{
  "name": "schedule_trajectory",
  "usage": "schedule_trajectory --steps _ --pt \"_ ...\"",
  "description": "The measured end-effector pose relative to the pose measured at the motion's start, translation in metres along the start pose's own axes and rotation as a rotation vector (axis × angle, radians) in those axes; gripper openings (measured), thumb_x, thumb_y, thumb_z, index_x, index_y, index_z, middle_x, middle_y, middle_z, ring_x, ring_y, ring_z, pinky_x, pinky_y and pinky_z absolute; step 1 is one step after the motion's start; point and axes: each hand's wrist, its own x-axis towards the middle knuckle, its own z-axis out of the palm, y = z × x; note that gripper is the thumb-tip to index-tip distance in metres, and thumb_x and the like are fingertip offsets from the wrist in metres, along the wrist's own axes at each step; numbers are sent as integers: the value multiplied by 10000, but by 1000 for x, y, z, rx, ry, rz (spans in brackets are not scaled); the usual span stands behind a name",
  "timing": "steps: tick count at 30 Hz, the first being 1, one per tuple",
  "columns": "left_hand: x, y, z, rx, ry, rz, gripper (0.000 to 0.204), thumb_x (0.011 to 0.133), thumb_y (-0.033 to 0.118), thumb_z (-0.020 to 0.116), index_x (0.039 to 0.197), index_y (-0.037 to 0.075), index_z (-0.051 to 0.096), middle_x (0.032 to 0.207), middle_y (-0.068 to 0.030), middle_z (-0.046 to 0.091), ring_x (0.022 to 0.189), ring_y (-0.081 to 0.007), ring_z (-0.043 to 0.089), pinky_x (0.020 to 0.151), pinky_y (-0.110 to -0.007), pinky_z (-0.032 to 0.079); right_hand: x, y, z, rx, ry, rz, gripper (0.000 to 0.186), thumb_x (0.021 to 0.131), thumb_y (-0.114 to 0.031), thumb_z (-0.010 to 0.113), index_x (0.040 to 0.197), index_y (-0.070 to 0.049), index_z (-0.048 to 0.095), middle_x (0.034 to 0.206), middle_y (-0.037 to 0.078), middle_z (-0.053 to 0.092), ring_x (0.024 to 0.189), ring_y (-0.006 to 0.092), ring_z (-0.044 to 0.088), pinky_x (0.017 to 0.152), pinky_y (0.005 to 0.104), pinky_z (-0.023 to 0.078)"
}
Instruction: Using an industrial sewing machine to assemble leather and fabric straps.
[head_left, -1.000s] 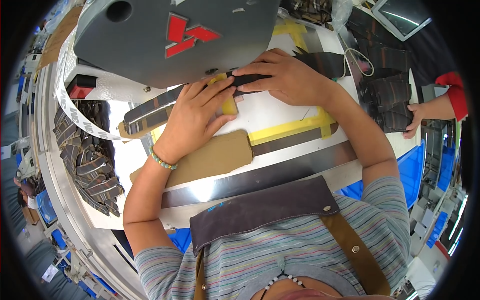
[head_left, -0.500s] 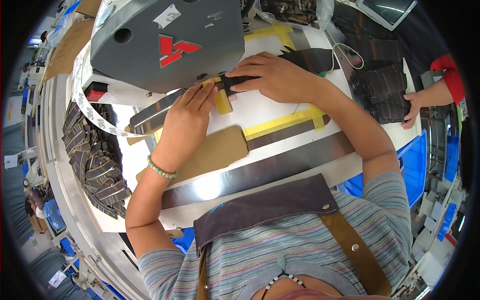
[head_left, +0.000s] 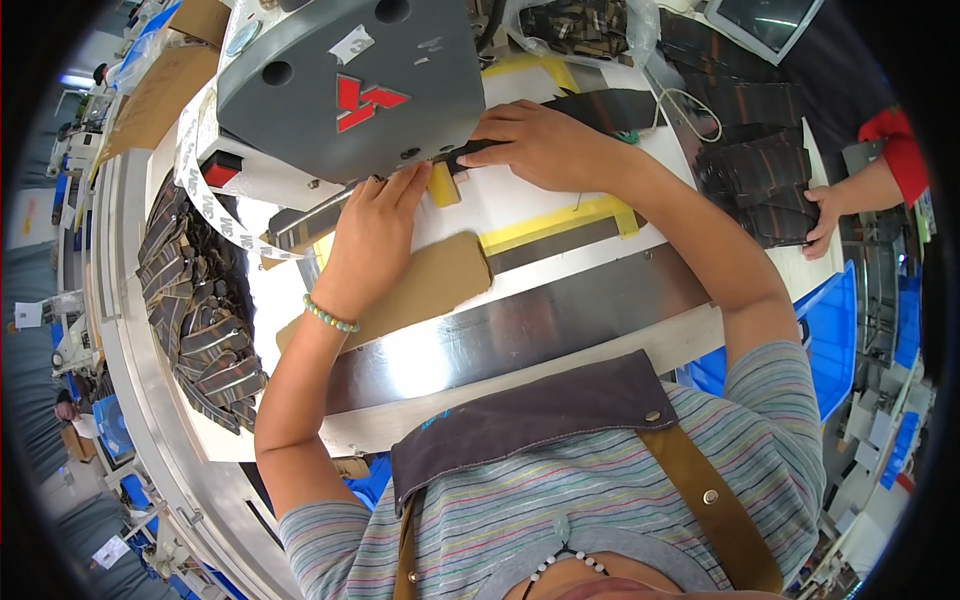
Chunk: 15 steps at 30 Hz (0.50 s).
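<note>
My left hand [head_left: 378, 228] lies with stretched fingers on a dark striped fabric strip [head_left: 318, 222], its fingertips close under the front of a grey sewing machine head [head_left: 290, 105] with a red emblem. To the right of it, my right hand [head_left: 550, 148] spreads over dark fabric [head_left: 612, 110], thumb apart from the fingers, tips also by the machine head. A small yellow tape piece [head_left: 443, 187] shows between the hands. The machine head hides the needle area and part of the fabric.
A pile of striped fabric pieces [head_left: 200, 330] lies at left. At right, another person's hand [head_left: 825, 215] touches stacked dark striped fabric [head_left: 755, 185]. A brown card [head_left: 430, 275] and metal strip [head_left: 520, 325] lie nearer me; a blue crate [head_left: 830, 335] stands right.
My view has shifted slightly, so the machine head appears further right and higher. The striped strip beyond my left hand has moved further under the machine head. Both hands keep nearly the same pose.
</note>
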Motion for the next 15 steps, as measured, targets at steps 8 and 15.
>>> schedule_trajectory --steps 8,15 --pt "4 -27 12 -193 -6 -81 547 929 -63 585 1471 -11 639 1307 -242 728 1018 -369 675 907 -454 527 2 11 -5 92 18 0 492 903 36 661 1361 -121 751 1439 77 685 1389 299 597 1195 453 485" --pt "-11 -35 1 -319 -43 -189 479 1031 -6 588 1508 11 631 1073 -226 702 942 -396 645 855 -489 510 -41 -4 -204 403 20 197 369 1009 -59 507 1231 30 788 1218 183 779 1147 310 731 1064 404 539"
